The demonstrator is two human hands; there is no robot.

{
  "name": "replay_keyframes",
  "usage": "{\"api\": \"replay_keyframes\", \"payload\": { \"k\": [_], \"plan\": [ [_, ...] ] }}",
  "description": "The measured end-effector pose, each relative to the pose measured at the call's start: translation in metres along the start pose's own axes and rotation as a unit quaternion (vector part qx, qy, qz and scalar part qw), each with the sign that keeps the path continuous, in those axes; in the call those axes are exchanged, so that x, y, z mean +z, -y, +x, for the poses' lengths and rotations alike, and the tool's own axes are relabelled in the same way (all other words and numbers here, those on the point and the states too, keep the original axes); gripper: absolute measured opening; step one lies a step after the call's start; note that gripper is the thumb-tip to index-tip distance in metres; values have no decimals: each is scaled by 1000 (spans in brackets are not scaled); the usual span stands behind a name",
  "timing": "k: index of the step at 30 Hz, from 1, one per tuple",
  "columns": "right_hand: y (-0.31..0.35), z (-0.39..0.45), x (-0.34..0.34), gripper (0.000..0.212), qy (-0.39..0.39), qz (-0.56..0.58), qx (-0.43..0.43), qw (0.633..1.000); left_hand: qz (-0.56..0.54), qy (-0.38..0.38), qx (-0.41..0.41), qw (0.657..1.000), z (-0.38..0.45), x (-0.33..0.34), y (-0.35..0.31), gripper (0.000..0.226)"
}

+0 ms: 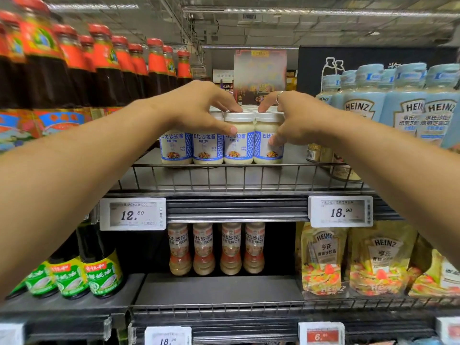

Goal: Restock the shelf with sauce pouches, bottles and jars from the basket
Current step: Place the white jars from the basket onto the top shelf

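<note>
My left hand (196,108) curls over the white-lidded salad dressing jars (239,140) on the upper shelf (249,180), fingertips on the lid of the third jar in the front row and thumb pressed against its glass just under the lid. My right hand (293,118) grasps the fourth jar (267,145) right beside it, forefinger on top of the lid and thumb against its blue label; a ring sits on that forefinger. The four front jars stand upright and touching, directly under and between my hands, with more white lids behind them. Left of my left arm stand dark sauce bottles with red caps (107,66). Right of my right hand stand pale blue Heinz squeeze bottles (408,105). Below my wrists hang two price tags, 12.50 (132,214) and 18.90 (340,211). Lower still, under my hands, are four slim dressing bottles (216,247), with yellow Heinz pouches (323,257) beneath my right forearm and green-labelled bottles (99,275) beneath my left
</note>
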State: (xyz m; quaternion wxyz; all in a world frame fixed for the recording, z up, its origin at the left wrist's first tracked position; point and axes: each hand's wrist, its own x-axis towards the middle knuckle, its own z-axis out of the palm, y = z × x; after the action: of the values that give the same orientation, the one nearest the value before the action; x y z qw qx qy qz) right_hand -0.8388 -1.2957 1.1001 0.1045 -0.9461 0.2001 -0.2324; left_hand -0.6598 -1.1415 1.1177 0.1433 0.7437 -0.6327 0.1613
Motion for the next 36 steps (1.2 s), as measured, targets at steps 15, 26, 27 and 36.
{"api": "replay_keyframes", "payload": {
  "k": [15,26,27,36],
  "plan": [
    [-10,-9,13,63,-40,140,15,989,11,-38,-39,998,-14,-2,-10,57],
    [4,18,16,40,19,579,255,774,-495,-146,-377,769,-31,3,19,67],
    [2,21,18,42,20,583,258,770,-514,-150,-388,750,-31,4,21,68],
    [-10,37,30,43,-4,588,254,768,-550,-149,-398,718,-31,9,27,55]
  ]
}}
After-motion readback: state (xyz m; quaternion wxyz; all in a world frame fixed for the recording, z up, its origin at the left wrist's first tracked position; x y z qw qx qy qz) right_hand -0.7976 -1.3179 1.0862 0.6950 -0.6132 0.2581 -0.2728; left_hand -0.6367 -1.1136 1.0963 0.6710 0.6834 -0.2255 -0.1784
